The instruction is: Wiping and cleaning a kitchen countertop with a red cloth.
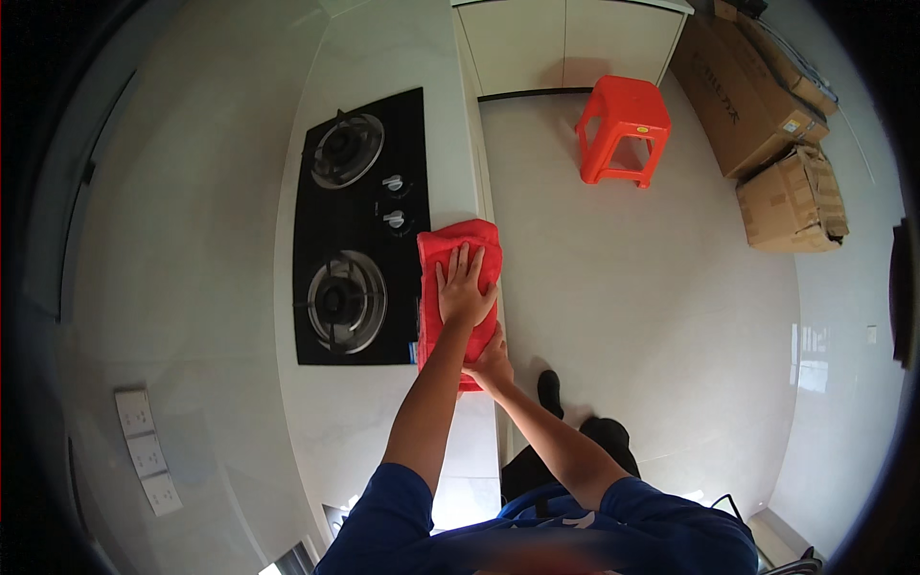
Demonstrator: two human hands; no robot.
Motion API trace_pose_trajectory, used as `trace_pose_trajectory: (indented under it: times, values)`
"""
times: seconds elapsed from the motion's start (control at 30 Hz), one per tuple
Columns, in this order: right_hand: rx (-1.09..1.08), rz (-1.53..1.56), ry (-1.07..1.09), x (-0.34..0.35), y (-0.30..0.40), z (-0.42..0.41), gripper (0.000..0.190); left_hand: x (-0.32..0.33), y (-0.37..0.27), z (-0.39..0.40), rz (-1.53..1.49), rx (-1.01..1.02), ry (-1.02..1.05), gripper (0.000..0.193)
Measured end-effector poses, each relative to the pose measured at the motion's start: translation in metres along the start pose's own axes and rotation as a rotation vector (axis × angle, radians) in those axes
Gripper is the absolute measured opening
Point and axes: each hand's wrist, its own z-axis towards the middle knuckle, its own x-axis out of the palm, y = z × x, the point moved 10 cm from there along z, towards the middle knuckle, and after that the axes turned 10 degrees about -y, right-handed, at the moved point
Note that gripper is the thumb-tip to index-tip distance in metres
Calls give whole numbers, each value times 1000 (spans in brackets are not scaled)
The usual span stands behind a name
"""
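Observation:
A folded red cloth (pixel 449 341) lies along the front strip of the pale countertop (pixel 388 410), its left edge against the black glass gas hob (pixel 359 230). My left hand (pixel 463 289) rests flat on top of the cloth, palm down with fingers spread. Closer to my body, my right hand (pixel 491 365) grips the cloth's near right part at the counter edge, thumb on top; some of its fingers are hard to make out. The hob has a far burner (pixel 348 149), a near burner (pixel 346 302) and two silver knobs (pixel 394 219) beside the cloth.
A red plastic stool (pixel 625 122) stands on the tiled floor (pixel 632 302) before pale cabinets (pixel 514 47). Cardboard boxes (pixel 790 205) lean along the right wall. White wall sockets (pixel 147 454) sit at the left. My shoe (pixel 549 392) is near the counter's base.

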Motion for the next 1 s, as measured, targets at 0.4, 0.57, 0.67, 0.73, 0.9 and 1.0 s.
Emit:
trace_pose_trajectory:
  times: [0.4,0.57,0.67,0.73,0.9,1.0]
  values:
    - [-118,183,39,3,62,163,136,32,23,161,-9,-13,-49,76]
    - [-113,179,75,5,73,215,140,41,22,210,-31,-14,-49,76]
    - [-167,250,50,-8,106,252,144,57,32,253,-12,-18,-50,76]
    - [67,-47,140,-7,135,258,135,59,55,281,21,-39,-45,76]
    - [-242,-556,-46,-4,239,322,111,79,69,377,-11,-44,-67,75]
    - [-261,-537,-70,-5,263,380,119,91,76,438,1,-43,-68,74]
